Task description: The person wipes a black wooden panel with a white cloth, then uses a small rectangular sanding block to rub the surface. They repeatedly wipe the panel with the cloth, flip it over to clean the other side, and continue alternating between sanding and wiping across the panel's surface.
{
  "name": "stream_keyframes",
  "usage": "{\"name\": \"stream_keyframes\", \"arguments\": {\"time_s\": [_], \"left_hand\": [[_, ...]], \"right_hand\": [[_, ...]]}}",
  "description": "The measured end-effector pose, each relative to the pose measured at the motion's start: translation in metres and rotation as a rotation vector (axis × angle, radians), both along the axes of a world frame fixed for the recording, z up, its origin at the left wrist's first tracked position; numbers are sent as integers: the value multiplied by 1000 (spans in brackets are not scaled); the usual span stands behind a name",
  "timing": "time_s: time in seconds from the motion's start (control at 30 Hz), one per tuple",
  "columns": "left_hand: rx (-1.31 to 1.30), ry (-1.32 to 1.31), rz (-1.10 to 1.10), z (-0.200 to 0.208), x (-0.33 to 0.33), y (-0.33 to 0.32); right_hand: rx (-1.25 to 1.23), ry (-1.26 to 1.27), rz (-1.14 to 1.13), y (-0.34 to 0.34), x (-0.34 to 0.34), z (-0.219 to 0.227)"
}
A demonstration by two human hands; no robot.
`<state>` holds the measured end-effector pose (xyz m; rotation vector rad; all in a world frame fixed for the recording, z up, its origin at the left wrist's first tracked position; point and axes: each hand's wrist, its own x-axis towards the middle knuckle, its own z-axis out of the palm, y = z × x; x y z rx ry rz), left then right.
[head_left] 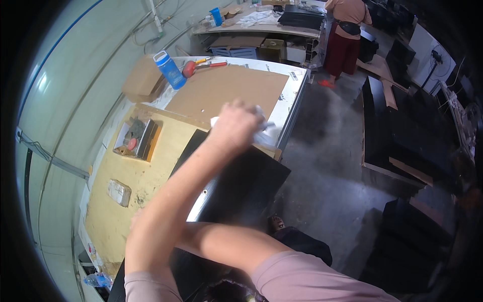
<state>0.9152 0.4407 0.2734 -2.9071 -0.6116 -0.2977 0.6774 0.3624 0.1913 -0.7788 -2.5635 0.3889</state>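
My left hand [235, 125] is stretched out over the far end of a black panel [241, 186] that lies on the plywood workbench [128, 171]. It is closed on a white cloth [262, 133], which sticks out to the right of the fingers near the bench's edge. My right forearm crosses low over the panel from the right. My right hand [135, 216] is almost wholly hidden behind the left arm at the panel's left side, so its grip cannot be made out.
A blue bottle [169, 70] and a red mallet [191, 68] stand beyond a cardboard sheet [226, 90]. A small open box [137, 138] and a grey block [119, 192] lie at left. Black panels [402, 131] are stacked on the floor at right. Another person [344, 35] stands far back.
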Motion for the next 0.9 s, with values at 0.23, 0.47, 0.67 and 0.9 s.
{"name": "stream_keyframes", "arguments": {"time_s": [0.23, 0.47, 0.67, 0.9], "left_hand": [[-437, 233, -137, -7, 8, -51], [-680, 272, -124, -13, 24, -26], [-746, 321, -80, -6, 24, -27], [-768, 331, -65, -3, 27, -31]], "right_hand": [[53, 14, -81, -7, 7, 7], [69, -26, -18, -6, 18, 21], [-23, -83, -99, -20, 23, 35], [82, 168, -37, -3, 16, 1]]}}
